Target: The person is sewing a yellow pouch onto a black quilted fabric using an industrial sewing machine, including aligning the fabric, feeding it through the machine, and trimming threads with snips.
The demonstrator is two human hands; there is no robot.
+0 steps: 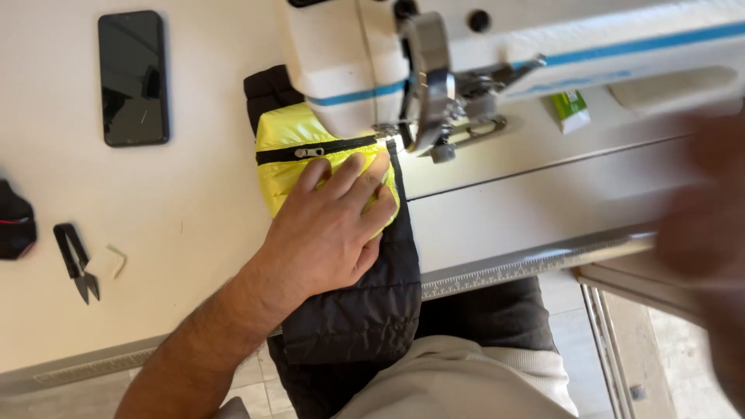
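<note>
My left hand [334, 229] lies flat, fingers spread, pressing the yellow-and-black quilted garment [310, 147] at the worktop's [194, 202] near edge; my right hand [702, 233] is too blurred to tell.

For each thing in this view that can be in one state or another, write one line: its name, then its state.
Left hand: flat, pressing on the yellow panel.
Right hand: blurred, state unclear.
Zipper: closed along the visible stretch.
Yellow panel: lying under the sewing machine head.
Black quilted fabric: hanging over the table edge.
Phone: screen dark, face up.
Thread snips: lying unused.
</note>
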